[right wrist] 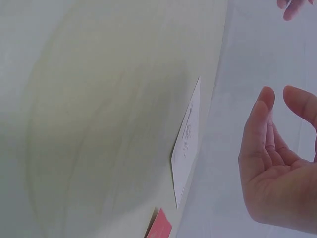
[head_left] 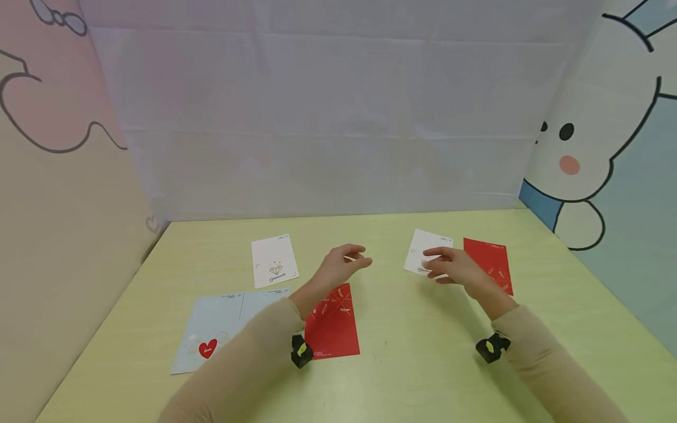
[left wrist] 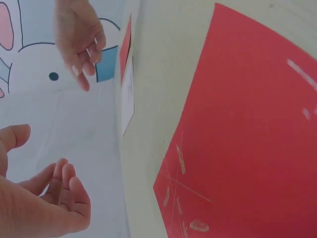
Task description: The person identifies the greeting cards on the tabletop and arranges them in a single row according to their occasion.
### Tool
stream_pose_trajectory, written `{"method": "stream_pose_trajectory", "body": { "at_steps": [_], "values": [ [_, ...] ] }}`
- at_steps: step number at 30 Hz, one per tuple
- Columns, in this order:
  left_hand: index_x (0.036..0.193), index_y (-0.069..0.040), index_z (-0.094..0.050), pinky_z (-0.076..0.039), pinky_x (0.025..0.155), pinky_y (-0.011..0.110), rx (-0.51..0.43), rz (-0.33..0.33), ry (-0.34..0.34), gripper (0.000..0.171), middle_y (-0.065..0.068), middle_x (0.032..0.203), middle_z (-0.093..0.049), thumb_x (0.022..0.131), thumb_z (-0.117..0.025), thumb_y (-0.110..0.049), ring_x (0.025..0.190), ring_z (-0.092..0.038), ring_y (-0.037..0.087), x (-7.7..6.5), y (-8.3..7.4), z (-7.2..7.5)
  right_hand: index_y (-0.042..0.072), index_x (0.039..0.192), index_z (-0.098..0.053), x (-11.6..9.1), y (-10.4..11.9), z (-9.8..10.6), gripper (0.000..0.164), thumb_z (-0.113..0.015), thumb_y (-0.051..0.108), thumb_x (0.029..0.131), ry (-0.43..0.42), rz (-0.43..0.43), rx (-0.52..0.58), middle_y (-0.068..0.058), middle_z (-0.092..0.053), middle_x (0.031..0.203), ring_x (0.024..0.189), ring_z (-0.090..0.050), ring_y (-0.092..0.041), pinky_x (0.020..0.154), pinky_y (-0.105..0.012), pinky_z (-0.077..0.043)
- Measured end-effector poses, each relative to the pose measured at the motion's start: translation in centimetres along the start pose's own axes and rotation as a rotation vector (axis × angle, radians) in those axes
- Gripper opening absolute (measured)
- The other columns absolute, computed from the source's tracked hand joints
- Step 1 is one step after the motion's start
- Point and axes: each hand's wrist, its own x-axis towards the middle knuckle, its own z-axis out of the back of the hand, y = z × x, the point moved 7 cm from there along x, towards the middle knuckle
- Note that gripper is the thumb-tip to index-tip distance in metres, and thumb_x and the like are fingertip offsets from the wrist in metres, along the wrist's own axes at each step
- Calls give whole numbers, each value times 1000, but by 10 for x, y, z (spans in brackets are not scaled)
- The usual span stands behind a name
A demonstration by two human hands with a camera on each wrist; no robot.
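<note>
My left hand (head_left: 345, 262) hovers over the table with loosely bent fingers and nothing in them. Below its wrist lies a red card (head_left: 335, 323) with gold marks, partly hidden by the sleeve. In the right wrist view my right hand (right wrist: 277, 163) is raised, thumb and fingertips apart, holding nothing. Seen from the head, it is above a white card (head_left: 423, 244) with a diamond print and covers part of it. Just right of that card is a second red card (head_left: 489, 261), partly behind the right hand and wrist.
Another white diamond card (head_left: 275, 261) lies at the back left. In front of it sits a pale blue open card (head_left: 211, 323) with a red heart, partly under the left arm. White cloth (head_left: 328, 117) hangs behind the yellow-green table (head_left: 412, 364).
</note>
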Motion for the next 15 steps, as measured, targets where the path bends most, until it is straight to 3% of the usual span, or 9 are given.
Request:
{"method": "stream_pose_trajectory", "body": {
  "at_steps": [5, 9, 15],
  "values": [
    [122, -7, -50, -43, 80, 35, -121, 58, 20, 43, 6, 103, -53, 85, -59, -27, 100, -51, 26, 13, 0, -15, -2, 131, -35, -1, -11, 27, 58, -55, 30, 87, -53, -60, 28, -20, -47, 121, 96, -55, -25, 80, -32, -45],
    [122, -6, -50, -44, 80, 36, -217, 97, 26, 45, 6, 102, -57, 84, -61, -27, 98, -53, 27, 20, 0, -28, -3, 133, -32, -2, -20, 48, 62, -56, 30, 86, -103, -82, 83, -11, -52, 113, 89, -57, -14, 78, -30, -46],
    [121, -2, -50, -46, 75, 32, -252, 133, 20, 47, 5, 95, -60, 82, -63, -25, 94, -56, 25, 30, -2, -50, -5, 135, -25, -3, -36, 71, 67, -56, 31, 86, -157, -135, 142, -12, -49, 112, 86, -56, -13, 80, -32, -45]
  ]
}}
